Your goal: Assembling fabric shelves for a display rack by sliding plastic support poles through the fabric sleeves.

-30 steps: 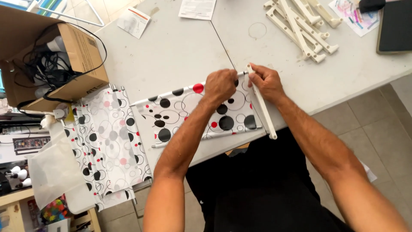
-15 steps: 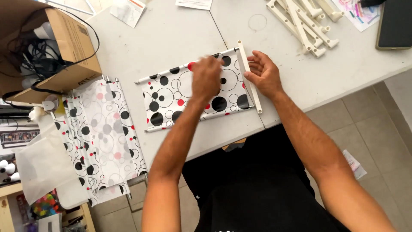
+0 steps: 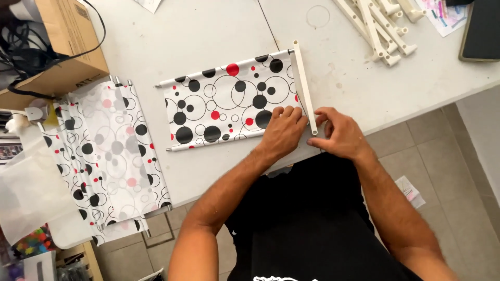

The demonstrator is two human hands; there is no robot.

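A dotted panel (image 3: 229, 104) lies flat on the white worktop (image 3: 208, 36), its long axis running left to right and climbing slightly toward the right. Thin rods already run along its upper and lower edges, their bare tips showing at the panel's left end. Across the panel's right end lies a white bar (image 3: 304, 86), its long axis running from the far side of the worktop toward the person and leaning a little to the right at the near end. The left hand (image 3: 284, 132) presses flat, fingers together, on the panel's near right corner. The right hand (image 3: 338, 134) is closed on the bar's near end, thumb and fingertips pinching it. Judging from this, the bar seems seated at the panel's far right corner while the near corner is not yet joined, so the fitting looks roughly half done; the panel's left end carries no bar at all. Left of the panel, a stack (image 3: 104, 156) of the same dotted sheets hangs over the worktop edge. Beyond the panel, to its right, lies a pile of bars (image 3: 377, 26).
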